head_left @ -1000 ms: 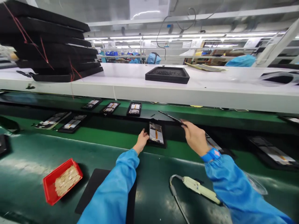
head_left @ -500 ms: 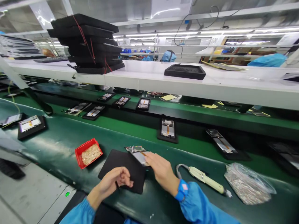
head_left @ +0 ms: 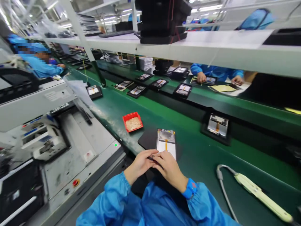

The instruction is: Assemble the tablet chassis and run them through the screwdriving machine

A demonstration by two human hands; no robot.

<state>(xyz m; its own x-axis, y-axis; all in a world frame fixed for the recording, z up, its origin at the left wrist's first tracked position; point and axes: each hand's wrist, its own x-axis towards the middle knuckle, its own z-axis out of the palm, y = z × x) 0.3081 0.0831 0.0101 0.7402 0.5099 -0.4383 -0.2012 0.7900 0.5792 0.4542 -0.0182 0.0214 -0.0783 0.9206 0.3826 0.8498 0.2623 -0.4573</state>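
Note:
An open device panel (head_left: 166,144) with a white back and an orange strip lies on a black mat (head_left: 147,140) at the near edge of the green bench. My left hand (head_left: 140,164) and my right hand (head_left: 167,166) meet at the panel's near end, fingers curled together. Both hands pinch something small and dark that I cannot make out. A red tray (head_left: 132,121) of small pale parts sits just left of the mat.
A cream electric screwdriver (head_left: 258,193) with its cable lies at the right. More panels in black trays ride the belt, one (head_left: 217,125) close by. A co-worker's hands (head_left: 201,77) work across the line. A grey machine (head_left: 54,138) stands at left, a white shelf (head_left: 211,50) overhead.
The view swung left and down. The panel that my right hand carried from the belt now lies on the mat, and both hands have come together at its near end.

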